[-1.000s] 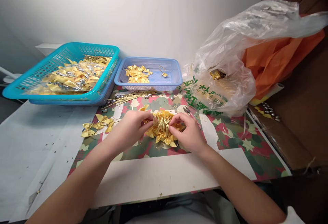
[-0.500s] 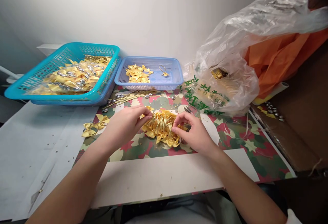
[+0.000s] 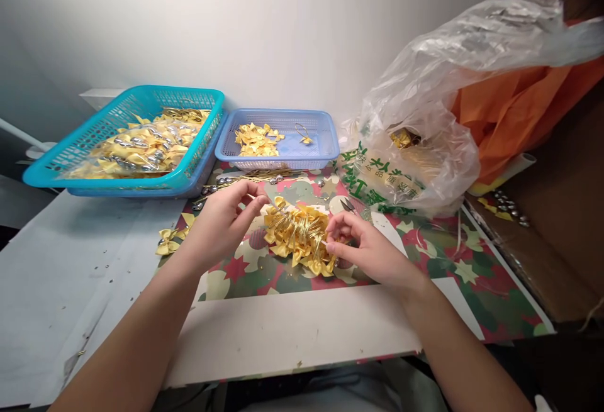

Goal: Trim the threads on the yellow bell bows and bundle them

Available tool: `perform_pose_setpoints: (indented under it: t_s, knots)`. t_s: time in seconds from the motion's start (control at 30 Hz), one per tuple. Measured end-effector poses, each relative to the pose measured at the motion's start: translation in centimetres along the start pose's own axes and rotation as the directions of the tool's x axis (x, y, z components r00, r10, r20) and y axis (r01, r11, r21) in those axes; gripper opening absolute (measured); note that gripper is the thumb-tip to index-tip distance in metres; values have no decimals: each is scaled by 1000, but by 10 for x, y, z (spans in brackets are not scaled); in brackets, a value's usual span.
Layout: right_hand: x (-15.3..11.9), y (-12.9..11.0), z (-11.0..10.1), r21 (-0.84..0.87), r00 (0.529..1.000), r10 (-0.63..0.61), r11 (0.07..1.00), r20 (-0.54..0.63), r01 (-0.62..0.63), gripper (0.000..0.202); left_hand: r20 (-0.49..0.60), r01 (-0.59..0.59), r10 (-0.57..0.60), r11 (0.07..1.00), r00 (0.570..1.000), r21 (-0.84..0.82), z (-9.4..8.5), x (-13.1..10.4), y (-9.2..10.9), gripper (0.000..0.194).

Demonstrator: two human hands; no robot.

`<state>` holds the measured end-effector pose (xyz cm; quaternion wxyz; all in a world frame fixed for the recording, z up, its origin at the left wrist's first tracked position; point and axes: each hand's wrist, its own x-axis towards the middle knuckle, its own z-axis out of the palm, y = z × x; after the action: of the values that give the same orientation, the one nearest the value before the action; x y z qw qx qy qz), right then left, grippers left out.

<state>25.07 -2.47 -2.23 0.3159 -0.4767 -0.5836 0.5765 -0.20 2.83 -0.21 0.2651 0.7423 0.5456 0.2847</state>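
A bundle of yellow ribbon bows [image 3: 299,233] with loops of gold cord across its middle lies on the patterned tabletop. My left hand [image 3: 231,214] is at the bundle's upper left, its thumb and forefinger pinched together; a thin strand seems to run from the fingertips toward the bundle. At the right end, my right hand [image 3: 365,245] has its fingertips closed on what looks like a gold cord, touching the loops. Whatever sits inside each pinch is mostly hidden by the fingers. A few loose bows [image 3: 167,242] lie left of my left forearm.
A turquoise basket [image 3: 44,176] of bows and silver beads stands at the back left. Beside it is a blue basket [image 3: 318,163] with yellow bows. Gold cords [image 3: 259,176] and scissors [image 3: 346,204] lie behind the bundle. A plastic bag [image 3: 419,173] fills the right rear.
My left hand has drawn away from the bundle, up and to the left. The right hand has shifted slightly right and down, staying at the bundle's right end.
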Motion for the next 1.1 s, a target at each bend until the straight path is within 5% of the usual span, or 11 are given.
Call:
perform_pose_setpoints:
  t_s: [0.27, 0.63, 1.1]
  knots:
    - [-2, 1, -11, 115, 994, 31, 992, 106, -43, 13, -3, -21, 21, 1000, 1000, -16, -1, 3, -7, 23]
    - [-3, -3, -14, 135, 998, 22, 990, 59, -29, 12, -246, -109, 29, 943, 969, -316, 0, 3, -4, 19]
    - [0, -4, -15, 155, 998, 59, 986, 33, -64, 16, 70, -7, 40, 908, 997, -418, -2, 3, -8, 30]
